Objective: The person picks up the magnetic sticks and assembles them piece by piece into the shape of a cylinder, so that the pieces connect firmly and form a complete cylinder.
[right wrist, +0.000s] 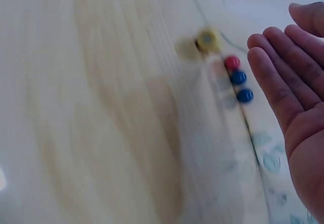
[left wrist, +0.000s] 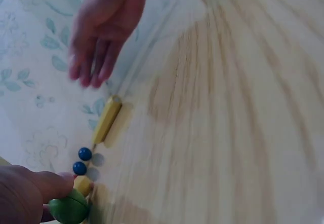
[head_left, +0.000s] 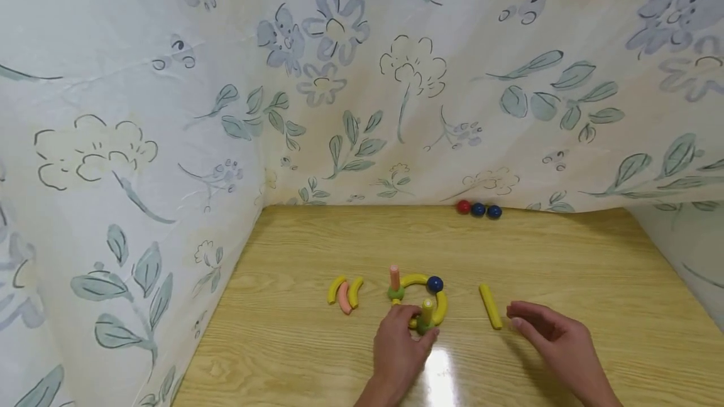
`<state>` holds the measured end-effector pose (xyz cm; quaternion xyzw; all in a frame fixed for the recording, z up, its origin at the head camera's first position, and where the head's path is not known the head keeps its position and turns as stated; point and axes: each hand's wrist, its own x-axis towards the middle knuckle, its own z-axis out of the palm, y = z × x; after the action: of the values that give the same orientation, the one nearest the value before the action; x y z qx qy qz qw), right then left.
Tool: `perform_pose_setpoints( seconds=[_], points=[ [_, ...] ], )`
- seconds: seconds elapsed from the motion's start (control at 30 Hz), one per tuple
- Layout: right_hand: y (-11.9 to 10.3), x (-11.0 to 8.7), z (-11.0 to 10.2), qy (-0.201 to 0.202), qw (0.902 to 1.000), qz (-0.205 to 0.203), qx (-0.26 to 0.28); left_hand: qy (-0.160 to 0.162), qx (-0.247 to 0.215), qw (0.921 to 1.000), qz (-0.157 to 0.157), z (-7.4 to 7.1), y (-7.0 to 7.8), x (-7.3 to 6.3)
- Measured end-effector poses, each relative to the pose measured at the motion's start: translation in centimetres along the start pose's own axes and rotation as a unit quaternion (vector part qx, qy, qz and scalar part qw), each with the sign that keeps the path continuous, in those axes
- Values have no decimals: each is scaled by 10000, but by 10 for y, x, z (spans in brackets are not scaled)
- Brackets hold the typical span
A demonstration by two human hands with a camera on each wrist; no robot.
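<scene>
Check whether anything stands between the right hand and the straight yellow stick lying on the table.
Nothing visible does: in the head view, the right hand is just to the right of the yellow stick, with only tabletop showing between them.

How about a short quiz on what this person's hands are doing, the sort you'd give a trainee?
1. Multiple choice: the left hand grips a ball beneath the upright yellow rod. What colour is that ball?
A) red
B) green
C) blue

2. True or false: the right hand is apart from the yellow stick lying on the table.

3. Count: how many curved pieces lie in the loose group left of the ring in the head view?

Key:
1. B, the green ball.
2. True; its fingers are beside the stick, not on it.
3. Three: two yellow and one pink.
</scene>
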<state>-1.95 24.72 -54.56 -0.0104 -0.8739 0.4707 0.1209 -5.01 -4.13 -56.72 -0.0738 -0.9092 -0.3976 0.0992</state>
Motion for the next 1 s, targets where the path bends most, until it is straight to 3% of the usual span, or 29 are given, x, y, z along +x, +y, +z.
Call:
perform_pose_setpoints(
  seconds=[0.1, 0.2, 0.33, 0.5, 0.6, 0.73, 1.0],
  points=[
    [10, -6, -17, -73, 9987, 476, -149, 84, -9, 9996, 259, -6, -6, 0],
    [17, -11, -36, -264, 9922, 1207, -155, 137, -29, 9990, 423, -11, -13, 1],
    [24, -14, -60, -628, 9743, 2159, -104, 213, -128, 9976, 640, -15, -21, 1],
    [32, -10, -85, -1025, 9534, 2825, 271, 236, -214, 9952, 928, -19, -29, 0],
    [36, -3, -95, -1224, 9439, 3016, 559, 130, -245, 9948, 977, -21, -32, 1],
    [37, 5, -99, -1474, 9383, 3071, 589, -134, -338, 9947, 964, -25, -34, 1],
    [29, 23, -90, -1867, 9383, 2852, 588, -139, -346, 9906, 1316, -26, -39, 1]
  ],
)
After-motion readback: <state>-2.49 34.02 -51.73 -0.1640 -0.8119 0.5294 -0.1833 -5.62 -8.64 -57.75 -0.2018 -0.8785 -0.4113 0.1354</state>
